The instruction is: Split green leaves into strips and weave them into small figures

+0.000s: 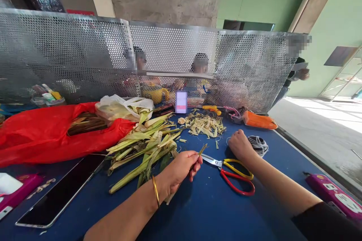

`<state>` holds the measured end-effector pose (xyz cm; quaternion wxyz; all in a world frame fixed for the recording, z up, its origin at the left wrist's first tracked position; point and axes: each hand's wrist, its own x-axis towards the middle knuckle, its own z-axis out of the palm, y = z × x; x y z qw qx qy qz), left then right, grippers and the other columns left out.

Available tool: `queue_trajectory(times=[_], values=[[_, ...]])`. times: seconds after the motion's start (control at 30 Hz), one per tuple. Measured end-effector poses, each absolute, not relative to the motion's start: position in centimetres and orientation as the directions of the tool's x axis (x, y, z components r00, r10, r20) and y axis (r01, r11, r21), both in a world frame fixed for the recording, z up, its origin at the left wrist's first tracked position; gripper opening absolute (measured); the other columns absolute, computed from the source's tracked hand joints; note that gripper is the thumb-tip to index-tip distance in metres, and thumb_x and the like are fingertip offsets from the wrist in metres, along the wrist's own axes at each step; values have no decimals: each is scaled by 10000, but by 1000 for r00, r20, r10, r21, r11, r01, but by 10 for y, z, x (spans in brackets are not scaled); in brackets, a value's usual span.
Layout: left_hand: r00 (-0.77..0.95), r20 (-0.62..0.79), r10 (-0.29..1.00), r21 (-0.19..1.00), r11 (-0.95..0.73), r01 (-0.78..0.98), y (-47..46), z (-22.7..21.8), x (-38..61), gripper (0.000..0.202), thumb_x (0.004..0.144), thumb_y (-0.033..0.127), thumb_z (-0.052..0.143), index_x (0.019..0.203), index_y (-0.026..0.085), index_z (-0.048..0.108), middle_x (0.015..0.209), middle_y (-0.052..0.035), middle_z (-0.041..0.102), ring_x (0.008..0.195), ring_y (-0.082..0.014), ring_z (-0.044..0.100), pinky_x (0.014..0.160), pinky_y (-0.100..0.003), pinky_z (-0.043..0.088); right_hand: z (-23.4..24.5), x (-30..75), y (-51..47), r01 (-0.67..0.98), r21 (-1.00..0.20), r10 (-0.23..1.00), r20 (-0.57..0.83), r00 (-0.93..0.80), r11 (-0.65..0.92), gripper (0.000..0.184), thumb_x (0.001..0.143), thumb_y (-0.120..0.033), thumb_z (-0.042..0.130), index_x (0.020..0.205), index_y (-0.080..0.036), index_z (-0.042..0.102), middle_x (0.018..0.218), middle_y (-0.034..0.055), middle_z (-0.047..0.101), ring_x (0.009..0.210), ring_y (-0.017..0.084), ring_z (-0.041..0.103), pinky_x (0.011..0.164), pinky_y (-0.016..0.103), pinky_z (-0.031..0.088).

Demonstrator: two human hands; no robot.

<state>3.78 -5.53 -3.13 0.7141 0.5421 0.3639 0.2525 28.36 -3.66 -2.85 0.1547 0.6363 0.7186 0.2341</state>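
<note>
Left-hand fingers [191, 155] are closely pinching a husk strip [203, 149], likely light and pliable, best held near its tip.

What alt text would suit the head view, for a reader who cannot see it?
A person's left hand holds a thin leaf strip above a blue table, and the right hand is beside coiled white string. Scissors with red and yellow handles lie between the arms; pale green leaves are heaped at left.

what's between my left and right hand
In the head view, red-and-yellow-handled scissors lie on the blue table between your left hand and right hand.
</note>
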Motion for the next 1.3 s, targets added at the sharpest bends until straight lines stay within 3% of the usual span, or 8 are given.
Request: queue_trajectory(times=[0.13, 0.37, 0.6, 0.83, 0.93, 1.07, 1.17, 1.3], values=[[607, -269, 748, 950, 309, 40, -55, -31, 38, 195, 858, 303, 426, 742, 164, 501, 578, 53, 427, 456, -60, 352, 431, -188, 298, -30, 284, -39, 874, 486, 979, 172, -110, 13, 196, 850, -21, 461, 829, -82, 647, 827, 200, 683, 798, 290, 640, 674, 367, 382], [581, -364, 728, 907, 418, 45, -57, -25, 39, 207, 907, 230, 368, 759, 162, 496, 583, 56, 429, 440, -48, 346, 435, -181, 283, -29, 284, -47, 916, 398, 960, 273, -65, -51, 224, 862, 17, 384, 938, -87, 567, 750, 141, 659, 616, 259, 636, 543, 319, 313], [530, -451, 719, 850, 526, 10, -53, -27, 40, 202, 910, 202, 389, 753, 157, 509, 588, 42, 471, 460, -52, 416, 431, -171, 282, -35, 275, -68, 870, 373, 872, 242, -426, 322, 158, 905, -66, 444, 842, -166, 549, 763, 46, 623, 698, 190, 562, 679, 308, 332], [517, -452, 727, 837, 546, -35, -52, -36, 44, 161, 890, 201, 442, 784, 142, 549, 852, -52, 654, 492, -58, 521, 390, -169, 295, -45, 242, -110, 798, 314, 723, 342, -601, 514, 220, 934, -85, 375, 820, -166, 544, 740, 43, 580, 648, 187, 464, 645, 329, 284], [562, -449, 695, 820, 570, -50, -56, -40, 47, 146, 874, 194, 464, 776, 139, 558, 753, -30, 621, 466, -65, 510, 379, -170, 288, -41, 225, -123, 753, 278, 659, 365, -657, 596, 230, 952, -98, 346, 869, -153, 554, 770, 51, 585, 679, 187, 478, 663, 331, 298], [638, -475, 606, 759, 649, -51, -58, -44, 50, 203, 879, 175, 436, 736, 123, 569, 553, 25, 477, 407, -52, 410, 380, -158, 270, -43, 204, -134, 718, 264, 634, 340, -694, 644, 239, 962, -115, 352, 842, -152, 556, 765, 44, 585, 698, 186, 503, 693, 334, 337], [709, -491, 507, 661, 747, -76, -57, -47, 50, 195, 886, 180, 441, 753, 124, 572, 546, 32, 466, 387, -44, 354, 378, -157, 256, -49, 194, -141, 674, 274, 600, 311, -737, 686, 229, 963, -109, 350, 900, -142, 568, 775, 48, 601, 720, 191, 522, 774, 355, 367], [712, -510, 483, 596, 795, -113, -55, -48, 48, 158, 885, 181, 461, 759, 139, 546, 615, 13, 510, 440, -60, 441, 408, -161, 314, -44, 198, -144, 607, 231, 555, 256, -792, 760, 200, 971, -164, 376, 940, -156, 574, 813, 52, 637, 722, 182, 549, 737, 336, 395]])
